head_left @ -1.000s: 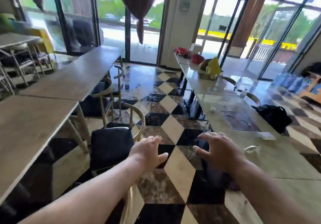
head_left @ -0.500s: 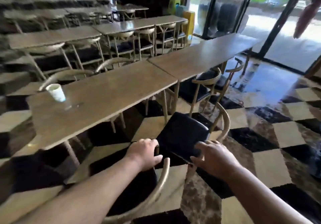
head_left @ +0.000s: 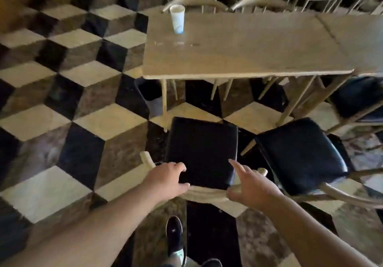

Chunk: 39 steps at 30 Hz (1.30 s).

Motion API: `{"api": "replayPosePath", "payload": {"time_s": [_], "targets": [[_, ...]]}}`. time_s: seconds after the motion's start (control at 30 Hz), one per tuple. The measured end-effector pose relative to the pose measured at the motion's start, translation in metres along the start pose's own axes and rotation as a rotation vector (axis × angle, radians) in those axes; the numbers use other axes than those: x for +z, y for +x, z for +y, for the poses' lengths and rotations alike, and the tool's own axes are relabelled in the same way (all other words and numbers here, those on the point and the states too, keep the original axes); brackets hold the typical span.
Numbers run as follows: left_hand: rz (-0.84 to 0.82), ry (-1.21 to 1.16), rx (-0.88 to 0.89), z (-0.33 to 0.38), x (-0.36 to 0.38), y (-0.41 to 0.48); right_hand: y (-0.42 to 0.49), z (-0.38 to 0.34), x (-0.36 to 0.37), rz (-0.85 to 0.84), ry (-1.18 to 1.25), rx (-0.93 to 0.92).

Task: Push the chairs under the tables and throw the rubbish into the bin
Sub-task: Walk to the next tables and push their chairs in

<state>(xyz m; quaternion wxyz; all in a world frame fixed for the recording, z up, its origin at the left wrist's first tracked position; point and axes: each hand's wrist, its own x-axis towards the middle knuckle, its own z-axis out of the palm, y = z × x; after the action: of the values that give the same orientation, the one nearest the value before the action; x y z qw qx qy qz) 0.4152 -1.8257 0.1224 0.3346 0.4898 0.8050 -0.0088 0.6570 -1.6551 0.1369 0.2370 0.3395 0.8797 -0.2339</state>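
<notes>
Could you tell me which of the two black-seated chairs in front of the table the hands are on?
The left chair, straight ahead: both the left hand and right hand rest on its backrest; the right chair stands untouched.

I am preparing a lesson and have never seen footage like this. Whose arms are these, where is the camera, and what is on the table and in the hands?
There is no machine here: a person wears a wide-angle camera on the head, so the single view looks forward and down along their own arms. The left hand grips the curved wooden backrest of a chair with a black seat that stands out from the table. The right hand is at the same rail with fingers spread; whether it grips is unclear. A second black-seated chair stands to the right, also pulled out. On the table stands one white paper cup, upright near the far left corner. The person's shoe shows below, on a patterned tile floor.
</notes>
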Motion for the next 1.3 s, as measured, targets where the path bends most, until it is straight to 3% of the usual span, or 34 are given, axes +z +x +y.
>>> {"api": "replayPosePath", "payload": {"time_s": [0.13,0.23,0.37,0.5,0.9,1.3], "targets": [[-0.154,0.0,0.041,-0.025,0.043,0.027,0.041,0.011,0.042,-0.159,-0.133,-0.052],[-0.255,0.146,0.124,-0.038,0.063,0.042,0.06,0.018,0.07,-0.281,-0.267,-0.069],[-0.26,0.332,0.225,-0.05,0.069,0.069,0.09,0.018,0.092,-0.321,-0.359,-0.095],[-0.37,0.372,0.278,-0.055,0.065,0.087,0.109,0.022,0.095,-0.356,-0.428,-0.181],[-0.274,0.341,0.201,-0.024,-0.003,0.177,0.194,0.072,-0.004,-0.218,-0.466,-0.334],[-0.213,0.326,0.215,-0.026,-0.067,0.289,0.309,0.1,-0.093,-0.201,-0.482,-0.367]]}}
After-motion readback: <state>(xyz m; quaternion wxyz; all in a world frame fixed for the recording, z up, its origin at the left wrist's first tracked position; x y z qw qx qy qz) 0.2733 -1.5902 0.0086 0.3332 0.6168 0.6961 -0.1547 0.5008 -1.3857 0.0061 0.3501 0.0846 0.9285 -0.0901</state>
